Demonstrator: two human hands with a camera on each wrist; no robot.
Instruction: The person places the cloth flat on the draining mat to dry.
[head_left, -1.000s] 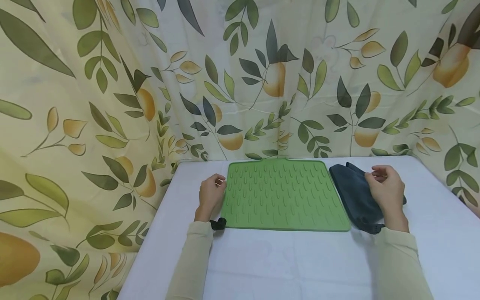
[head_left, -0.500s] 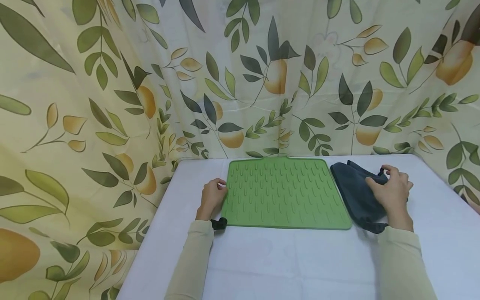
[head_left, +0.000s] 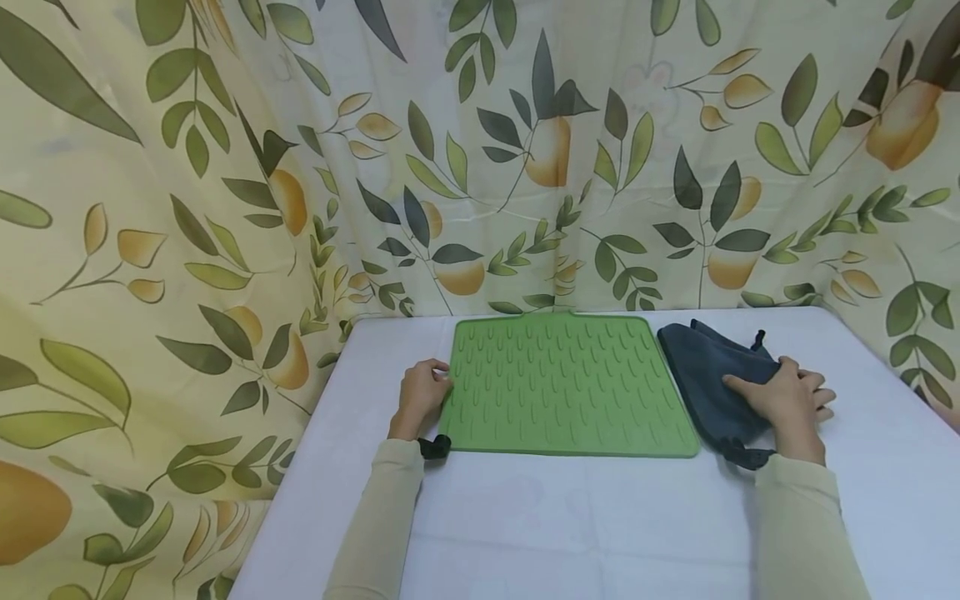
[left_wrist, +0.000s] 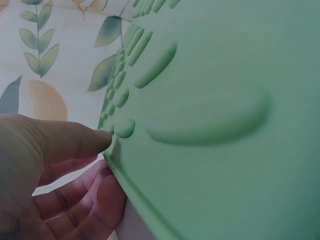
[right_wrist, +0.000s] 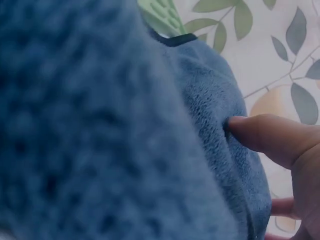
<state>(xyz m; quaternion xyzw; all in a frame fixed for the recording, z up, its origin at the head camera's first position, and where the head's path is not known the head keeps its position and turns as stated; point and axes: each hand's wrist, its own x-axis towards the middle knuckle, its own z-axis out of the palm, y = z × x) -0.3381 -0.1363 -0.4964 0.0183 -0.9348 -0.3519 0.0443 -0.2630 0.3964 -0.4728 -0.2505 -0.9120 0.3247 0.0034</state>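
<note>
A green silicone mat [head_left: 566,387] with raised oval ridges lies flat on the table in the head view. My left hand [head_left: 422,396] pinches its left edge. In the left wrist view, the thumb [left_wrist: 100,141] rests on top of the mat [left_wrist: 225,175], with the other fingers curled below the edge. Beside the mat's right edge is a folded dark blue fleecy cloth [head_left: 708,379]. My right hand [head_left: 791,408] grips its right side. The right wrist view has the thumb [right_wrist: 250,132] pressing into the blue cloth [right_wrist: 205,95], the fingers partly hidden behind it.
A white-covered table [head_left: 525,517] carries both things. Behind it and along the left hangs a curtain [head_left: 450,150] printed with leaves and fruit. Black wrist straps [head_left: 435,447] show at the wrists. A small dark loop [head_left: 759,337] sticks up at the cloth's back corner.
My right hand has shifted right along the cloth and its fingers have spread, leaving the dark corner loop exposed. The left hand has stayed at the mat's edge.
</note>
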